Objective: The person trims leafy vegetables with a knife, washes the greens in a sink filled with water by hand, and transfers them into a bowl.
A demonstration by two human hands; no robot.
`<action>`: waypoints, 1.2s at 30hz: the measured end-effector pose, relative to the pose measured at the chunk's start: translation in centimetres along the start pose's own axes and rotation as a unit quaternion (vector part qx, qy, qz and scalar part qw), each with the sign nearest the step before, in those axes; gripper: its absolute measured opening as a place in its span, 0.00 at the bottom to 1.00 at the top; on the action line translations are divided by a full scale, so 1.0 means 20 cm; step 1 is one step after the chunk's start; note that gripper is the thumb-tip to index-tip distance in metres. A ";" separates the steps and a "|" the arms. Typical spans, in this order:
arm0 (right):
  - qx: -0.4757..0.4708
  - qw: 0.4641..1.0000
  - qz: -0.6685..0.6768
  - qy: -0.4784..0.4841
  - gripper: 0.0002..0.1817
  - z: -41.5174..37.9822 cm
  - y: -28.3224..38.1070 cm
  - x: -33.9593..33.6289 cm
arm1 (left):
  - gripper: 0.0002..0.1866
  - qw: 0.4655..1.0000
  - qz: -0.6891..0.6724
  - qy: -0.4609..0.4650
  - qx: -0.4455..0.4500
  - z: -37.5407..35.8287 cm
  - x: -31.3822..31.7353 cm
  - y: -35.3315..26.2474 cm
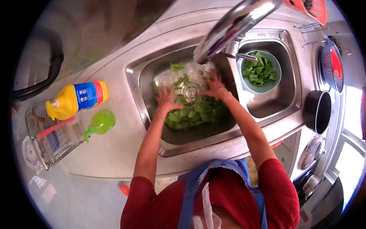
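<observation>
Both hands are over the large steel sink basin (146,82), which holds water and loose green leaves (198,114). My left hand (166,100) has its fingers spread at the left side of the leaves. On the right, my right hand (216,87) is likewise spread, close to the basin's right wall. Neither hand grips anything that I can see. Between them the water is stirred and bubbly, and a few leaf pieces (177,67) float toward the back. Some fingertips are blurred by the water.
A chrome faucet (232,28) arches over the basin. In the smaller right basin stands a pale bowl (244,82) of cut greens. Left on the counter are a yellow jug (65,101), a green bottle (103,122) and a wire rack (57,147). A black pot (310,110) stands right.
</observation>
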State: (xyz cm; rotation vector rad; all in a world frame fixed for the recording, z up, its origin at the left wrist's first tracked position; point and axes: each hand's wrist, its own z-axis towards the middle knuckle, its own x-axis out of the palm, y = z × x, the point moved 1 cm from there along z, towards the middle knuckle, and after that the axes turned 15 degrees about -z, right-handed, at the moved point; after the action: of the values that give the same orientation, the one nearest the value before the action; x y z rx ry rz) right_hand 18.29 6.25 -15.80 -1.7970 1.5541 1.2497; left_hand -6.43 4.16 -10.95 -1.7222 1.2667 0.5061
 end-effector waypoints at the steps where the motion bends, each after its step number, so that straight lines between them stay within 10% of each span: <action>1: 0.061 0.997 0.005 0.047 0.49 -0.01 0.00 0.03 | 0.59 0.995 -0.017 0.077 -0.068 -0.02 0.04 0.03; 6: 0.076 0.965 0.089 0.233 0.55 -0.23 0.19 0.22 | 0.65 0.965 -0.082 0.210 -0.138 -0.16 0.35 0.04; 9: 0.062 0.911 0.266 0.311 0.52 -0.30 0.32 0.12 | 0.61 0.886 -0.373 0.226 -0.156 -0.23 0.45 0.00; 12: 0.028 0.803 0.502 0.321 0.51 -0.36 0.35 0.12 | 0.54 0.688 -0.632 0.251 -0.252 -0.30 0.30 -0.18; 16: 0.121 0.787 0.537 0.279 0.54 -0.37 0.36 0.10 | 0.53 0.708 -0.639 0.235 -0.186 -0.40 0.17 -0.27; 21: 0.005 0.816 0.551 0.174 0.47 -0.40 0.34 -0.01 | 0.48 0.669 -0.683 0.277 -0.101 -0.54 -0.07 -0.32; 24: -0.064 0.873 0.484 -0.009 0.23 -0.43 0.34 -0.04 | 0.38 0.721 -0.646 0.242 -0.061 -0.58 -0.21 -0.28; 27: -0.040 0.942 0.321 -0.094 0.23 -0.43 0.31 -0.01 | 0.29 0.739 -0.655 0.152 -0.035 -0.59 -0.15 -0.15; 36: 0.062 0.909 0.362 -0.195 0.25 -0.90 0.02 -0.66 | 0.26 0.878 -0.475 -0.001 -0.061 -0.43 0.14 0.17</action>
State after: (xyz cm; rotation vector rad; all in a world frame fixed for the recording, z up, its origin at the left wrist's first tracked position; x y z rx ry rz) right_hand 24.64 -1.31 4.27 -0.8039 2.0570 1.6472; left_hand -10.00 -4.87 -10.25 -2.1817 0.2607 -0.0093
